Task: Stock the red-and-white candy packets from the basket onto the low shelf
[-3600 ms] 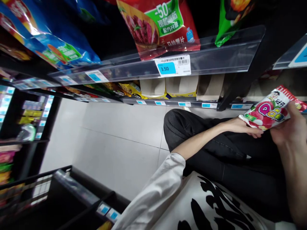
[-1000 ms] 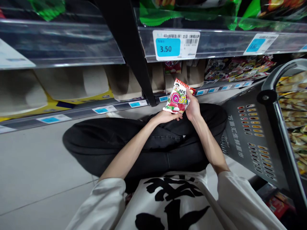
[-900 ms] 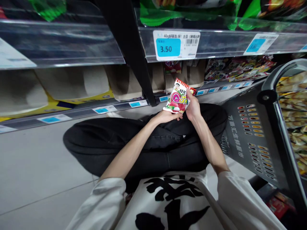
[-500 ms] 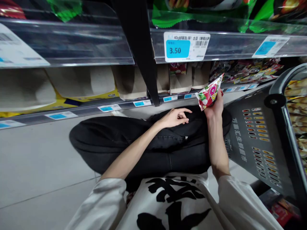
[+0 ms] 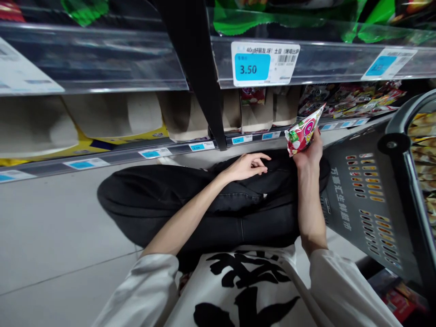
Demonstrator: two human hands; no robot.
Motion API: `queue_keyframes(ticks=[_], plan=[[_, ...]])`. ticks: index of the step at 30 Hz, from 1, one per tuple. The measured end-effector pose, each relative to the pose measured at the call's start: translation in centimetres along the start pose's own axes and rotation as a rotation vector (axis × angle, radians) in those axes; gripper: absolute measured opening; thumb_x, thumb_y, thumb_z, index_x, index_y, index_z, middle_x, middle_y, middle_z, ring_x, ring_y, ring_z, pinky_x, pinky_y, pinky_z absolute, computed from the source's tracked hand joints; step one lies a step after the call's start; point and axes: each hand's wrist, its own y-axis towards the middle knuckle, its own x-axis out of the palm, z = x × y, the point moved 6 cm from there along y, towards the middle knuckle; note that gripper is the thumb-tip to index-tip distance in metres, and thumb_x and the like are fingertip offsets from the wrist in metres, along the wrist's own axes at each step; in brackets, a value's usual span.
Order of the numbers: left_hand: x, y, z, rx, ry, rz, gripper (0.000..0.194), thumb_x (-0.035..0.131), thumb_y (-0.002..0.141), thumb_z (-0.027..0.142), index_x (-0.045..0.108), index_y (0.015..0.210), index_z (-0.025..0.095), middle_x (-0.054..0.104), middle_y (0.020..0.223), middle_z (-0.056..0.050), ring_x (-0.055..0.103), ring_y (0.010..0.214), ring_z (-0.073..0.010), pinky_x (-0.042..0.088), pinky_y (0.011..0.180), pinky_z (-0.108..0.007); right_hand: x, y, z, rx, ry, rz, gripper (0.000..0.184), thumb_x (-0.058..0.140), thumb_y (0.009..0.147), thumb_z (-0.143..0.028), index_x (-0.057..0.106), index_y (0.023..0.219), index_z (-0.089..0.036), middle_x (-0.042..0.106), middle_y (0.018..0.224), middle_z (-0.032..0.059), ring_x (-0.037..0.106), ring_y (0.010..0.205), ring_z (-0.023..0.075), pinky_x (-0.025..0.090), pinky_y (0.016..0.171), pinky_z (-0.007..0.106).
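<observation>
My right hand (image 5: 310, 152) grips a small red, white and green candy bag (image 5: 303, 133), tilted up toward its upper right corner. The bag is in front of the bottom shelf, left of the grey shopping basket (image 5: 340, 181). My left hand (image 5: 248, 166) hovers over or rests on my black trousers (image 5: 211, 200), fingers loosely bent and apart with nothing in them. Behind the bag, open cardboard boxes (image 5: 257, 119) stand on the bottom shelf, one with a dark red packet (image 5: 252, 96) in it.
A shelf edge with a 3.50 price label (image 5: 265, 64) juts out above my hands. A black upright post (image 5: 194, 63) divides the shelving. More small packets (image 5: 354, 100) lie on the right of the bottom shelf. Yellow packs (image 5: 422, 154) fill the basket. Pale tiles (image 5: 61, 236) cover the floor.
My right hand has shifted slightly to the right with the candy bag, which has turned a little. My left hand has stayed almost still.
</observation>
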Motion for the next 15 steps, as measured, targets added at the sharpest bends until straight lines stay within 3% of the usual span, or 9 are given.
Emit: queue_keyframes(ticks=[4,9,12,15], plan=[[-0.2,-0.1,0.2,0.012,-0.100,0.061,0.056,0.073,0.088,0.037,0.055,0.135,0.012,0.078,0.098,-0.010,0.074,0.077,-0.0151,0.057,0.074,-0.027,2.3,-2.2,1.7,0.064,-0.083,-0.100,0.029,0.071,0.083,-0.052,0.068,0.093,-0.025,0.076,0.097,0.0005,0.073,0.102,0.0220,0.063,0.090,0.041],[-0.5,-0.6,-0.7,-0.068,-0.152,0.134,0.039,0.074,0.087,0.046,0.069,0.103,0.010,0.078,0.093,-0.013,0.075,0.080,-0.0192,0.062,0.079,-0.032,5.2,-5.7,4.7,0.095,-0.339,-0.304,0.037,0.078,0.077,-0.058,0.065,0.078,-0.024,0.070,0.074,0.0007,0.071,0.089,0.0231,0.062,0.079,0.038],[-1.3,-1.0,-0.6,-0.096,-0.097,0.197,0.036,0.076,0.084,0.043,0.071,0.102,0.012,0.078,0.092,-0.011,0.075,0.082,-0.0207,0.063,0.084,-0.035,5.9,-6.9,4.3,-0.045,-0.490,-0.381,0.039,0.074,0.082,-0.059,0.061,0.071,-0.024,0.062,0.066,-0.0009,0.067,0.083,0.0209,0.059,0.075,0.034],[-1.8,-2.7,0.3,-0.136,0.045,0.250,0.035,0.076,0.083,0.043,0.073,0.105,0.016,0.079,0.100,-0.009,0.075,0.093,-0.0245,0.062,0.091,-0.039,6.4,-8.6,3.1,-0.264,-0.634,-0.422,0.037,0.060,0.094,-0.058,0.063,0.077,-0.025,0.063,0.070,0.0004,0.064,0.080,0.0201,0.057,0.076,0.034]])
